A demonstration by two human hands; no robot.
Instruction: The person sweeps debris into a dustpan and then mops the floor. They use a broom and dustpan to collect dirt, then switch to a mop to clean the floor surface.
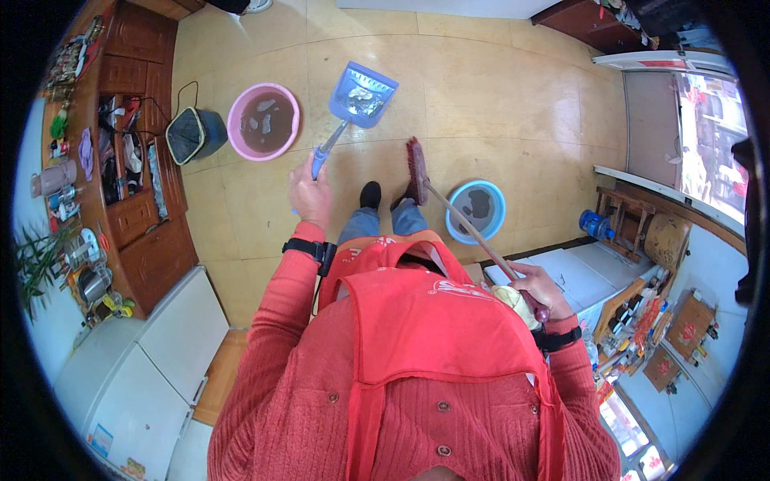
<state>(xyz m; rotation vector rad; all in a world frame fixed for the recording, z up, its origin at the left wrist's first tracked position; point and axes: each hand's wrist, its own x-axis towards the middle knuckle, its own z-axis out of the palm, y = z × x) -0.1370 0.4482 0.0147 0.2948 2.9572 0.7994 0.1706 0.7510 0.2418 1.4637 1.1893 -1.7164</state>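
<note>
My left hand (310, 191) grips the handle of a blue plastic dustpan (360, 123), which is held out in front of me. Crumpled whitish and dark litter (364, 101) lies in its pan. In my right hand (535, 288) is the wooden handle of a broom (419, 171) with dark red bristles. The broom head is beside my right shoe, and its stick slants across the blue basin (498, 204). A pale yellow cloth (516, 303) shows under my right hand. Whether the pan touches the floor I cannot tell.
Left of the dustpan stand a pink basin (295, 111) of murky water with pieces of cloth in it and a dark bin (212, 135) with a yellow rim. A wooden cabinet (153, 240) and white refrigerator (180, 312) line the left. At right are a white counter (577, 273) and wooden stool (625, 219).
</note>
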